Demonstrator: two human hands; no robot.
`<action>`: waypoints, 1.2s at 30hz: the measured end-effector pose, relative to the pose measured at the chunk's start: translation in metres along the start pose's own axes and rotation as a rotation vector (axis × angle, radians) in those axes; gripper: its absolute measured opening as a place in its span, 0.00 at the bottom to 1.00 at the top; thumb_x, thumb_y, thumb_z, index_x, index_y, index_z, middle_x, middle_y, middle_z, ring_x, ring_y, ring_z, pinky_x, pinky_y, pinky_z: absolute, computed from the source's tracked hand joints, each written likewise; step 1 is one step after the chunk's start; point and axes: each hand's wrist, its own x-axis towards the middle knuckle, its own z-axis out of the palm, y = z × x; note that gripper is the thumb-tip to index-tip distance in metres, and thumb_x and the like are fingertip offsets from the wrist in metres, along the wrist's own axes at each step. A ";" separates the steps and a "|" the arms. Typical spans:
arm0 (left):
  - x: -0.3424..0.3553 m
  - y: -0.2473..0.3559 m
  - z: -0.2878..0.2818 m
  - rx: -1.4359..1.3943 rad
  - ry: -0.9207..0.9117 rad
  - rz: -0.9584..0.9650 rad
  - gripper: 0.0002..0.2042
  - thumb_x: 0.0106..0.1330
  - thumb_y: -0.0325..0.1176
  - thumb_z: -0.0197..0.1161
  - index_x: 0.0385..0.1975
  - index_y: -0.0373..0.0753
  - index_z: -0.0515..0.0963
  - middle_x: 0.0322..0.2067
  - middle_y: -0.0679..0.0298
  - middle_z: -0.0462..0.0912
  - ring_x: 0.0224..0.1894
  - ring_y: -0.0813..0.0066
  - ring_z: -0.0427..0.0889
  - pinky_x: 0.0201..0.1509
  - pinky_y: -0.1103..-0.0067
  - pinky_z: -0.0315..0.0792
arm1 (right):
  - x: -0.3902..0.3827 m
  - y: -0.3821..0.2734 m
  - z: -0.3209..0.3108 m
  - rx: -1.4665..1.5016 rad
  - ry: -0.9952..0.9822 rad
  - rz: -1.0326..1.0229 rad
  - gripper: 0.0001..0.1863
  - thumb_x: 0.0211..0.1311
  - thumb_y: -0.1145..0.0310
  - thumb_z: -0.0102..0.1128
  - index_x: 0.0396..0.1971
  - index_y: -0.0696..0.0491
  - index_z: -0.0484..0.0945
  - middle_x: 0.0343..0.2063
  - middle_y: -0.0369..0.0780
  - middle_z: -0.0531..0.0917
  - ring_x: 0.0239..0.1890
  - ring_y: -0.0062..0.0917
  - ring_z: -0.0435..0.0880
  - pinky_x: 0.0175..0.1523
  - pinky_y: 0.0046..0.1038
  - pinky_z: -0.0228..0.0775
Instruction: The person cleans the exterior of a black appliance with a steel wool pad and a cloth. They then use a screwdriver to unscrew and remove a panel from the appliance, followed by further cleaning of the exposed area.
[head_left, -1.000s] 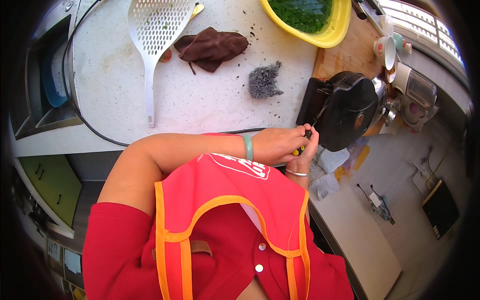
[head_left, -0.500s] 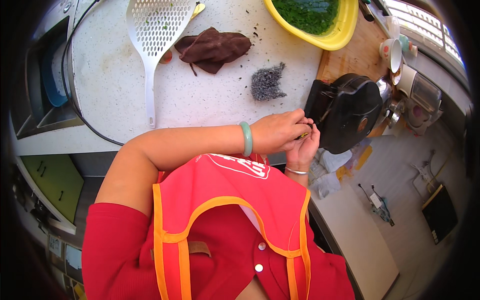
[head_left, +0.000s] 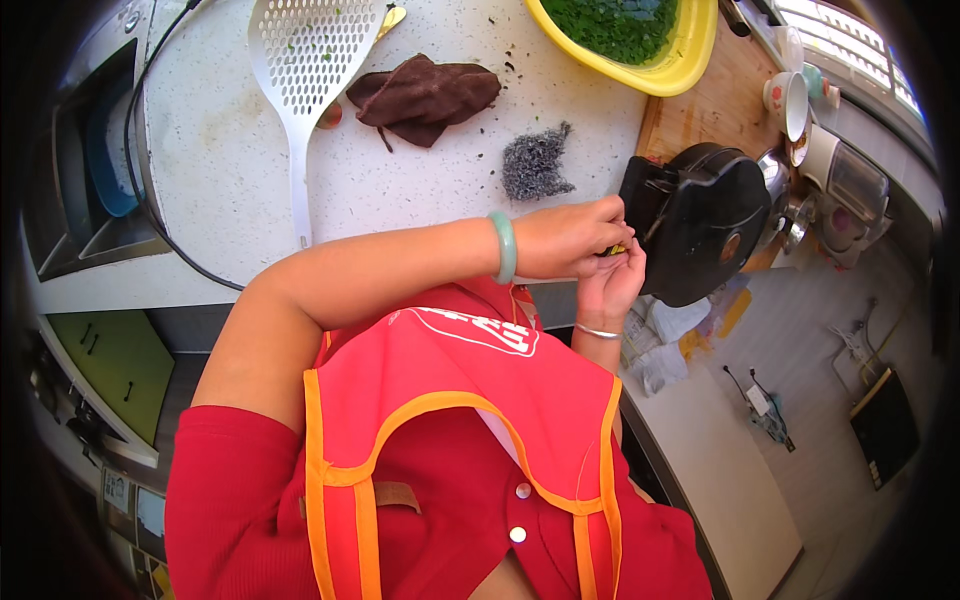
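Observation:
My left hand (head_left: 570, 240), with a pale green bangle on its wrist, reaches across to the counter's front edge. Its fingers are closed on a small black-and-yellow object (head_left: 612, 250), mostly covered by the fingers, so its kind does not show. Opposite it, my right hand (head_left: 615, 285), a silver bracelet at the wrist, meets the left fingertips with its own fingers pinched around the same small object. Just right of both hands stands a black rounded appliance (head_left: 710, 230). A grey steel-wool scourer (head_left: 536, 163) lies beyond my left hand.
On the white counter (head_left: 220, 190) lie a white slotted skimmer (head_left: 302, 150) and a crumpled brown cloth (head_left: 428, 100). A yellow basin (head_left: 672, 72) of chopped greens stands far right, by a wooden board (head_left: 700, 115) and bowls (head_left: 786, 104). A black cable (head_left: 150, 205) runs beside the sink (head_left: 70, 230).
Both hands have shifted slightly to the right, still together on the small object. More of its yellow part shows between the fingers. The view has moved a little.

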 end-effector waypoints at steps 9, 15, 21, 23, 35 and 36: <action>0.003 -0.024 -0.013 -0.060 -0.114 -0.075 0.18 0.55 0.28 0.60 0.48 0.36 0.73 0.36 0.54 0.68 0.38 0.60 0.73 0.42 0.74 0.69 | 0.013 0.007 -0.008 0.035 -0.014 -0.013 0.12 0.64 0.66 0.38 0.36 0.57 0.70 0.39 0.41 0.76 0.45 0.29 0.74 0.56 0.30 0.64; -0.022 0.000 0.037 0.013 -0.068 -0.065 0.21 0.51 0.25 0.61 0.49 0.36 0.71 0.45 0.53 0.66 0.43 0.56 0.74 0.45 0.71 0.72 | -0.009 -0.005 0.008 -0.339 0.375 -0.016 0.10 0.65 0.63 0.40 0.28 0.52 0.66 0.21 0.35 0.70 0.27 0.22 0.69 0.37 0.24 0.64; -0.013 0.018 0.051 0.016 -0.104 0.000 0.18 0.52 0.29 0.64 0.43 0.34 0.70 0.41 0.53 0.65 0.37 0.58 0.75 0.37 0.72 0.74 | -0.016 -0.027 -0.002 -0.278 0.316 0.112 0.09 0.64 0.63 0.42 0.27 0.51 0.67 0.18 0.32 0.67 0.24 0.18 0.67 0.33 0.19 0.62; -0.010 0.023 0.055 0.031 -0.102 0.068 0.18 0.52 0.29 0.64 0.42 0.34 0.69 0.39 0.55 0.65 0.35 0.59 0.75 0.35 0.73 0.74 | -0.019 -0.029 0.004 -0.287 0.314 0.150 0.09 0.64 0.63 0.44 0.28 0.51 0.67 0.15 0.31 0.66 0.19 0.17 0.64 0.27 0.19 0.59; -0.026 0.028 0.068 0.040 -0.116 0.017 0.22 0.51 0.30 0.65 0.46 0.33 0.68 0.40 0.54 0.65 0.33 0.61 0.76 0.34 0.72 0.74 | -0.028 -0.028 -0.006 -0.297 0.313 0.160 0.10 0.63 0.62 0.46 0.26 0.52 0.68 0.14 0.33 0.68 0.16 0.18 0.64 0.23 0.20 0.58; -0.027 0.027 0.067 0.027 -0.109 -0.003 0.22 0.51 0.30 0.65 0.46 0.33 0.68 0.42 0.53 0.64 0.34 0.60 0.76 0.34 0.72 0.74 | -0.029 -0.026 -0.005 -0.314 0.349 0.130 0.10 0.63 0.62 0.46 0.25 0.52 0.68 0.14 0.34 0.68 0.17 0.18 0.65 0.24 0.19 0.59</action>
